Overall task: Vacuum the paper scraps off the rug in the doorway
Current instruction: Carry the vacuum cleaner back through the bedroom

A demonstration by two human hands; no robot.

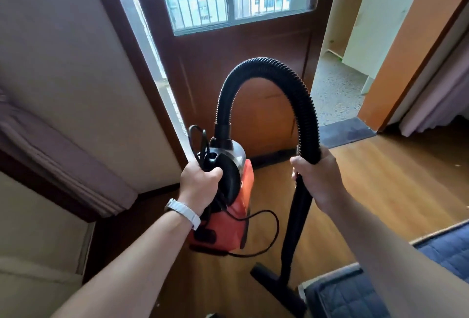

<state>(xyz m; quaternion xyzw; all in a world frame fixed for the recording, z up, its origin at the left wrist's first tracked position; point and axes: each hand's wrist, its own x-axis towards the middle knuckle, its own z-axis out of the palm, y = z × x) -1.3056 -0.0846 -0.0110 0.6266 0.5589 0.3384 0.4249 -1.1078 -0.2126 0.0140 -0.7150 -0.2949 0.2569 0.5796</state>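
My left hand point(200, 180) grips the black handle of a small orange and black vacuum cleaner point(236, 196), held up off the wooden floor. Its black ribbed hose point(266, 64) arches up and over to my right hand point(317, 178), which grips the top of the black wand point(297, 229). The flat floor nozzle point(276, 287) hangs near the floor at the bottom. A black power cord point(269, 239) loops beside the vacuum body. A dark grey rug point(345, 132) lies in the doorway at the right. No paper scraps show on it from here.
A brown door with a barred window point(241, 46) stands straight ahead. An orange wall point(411, 46) flanks the doorway on the right. A blue quilted mat point(355, 295) lies at the bottom right. Cream padded furniture point(63, 76) fills the left side.
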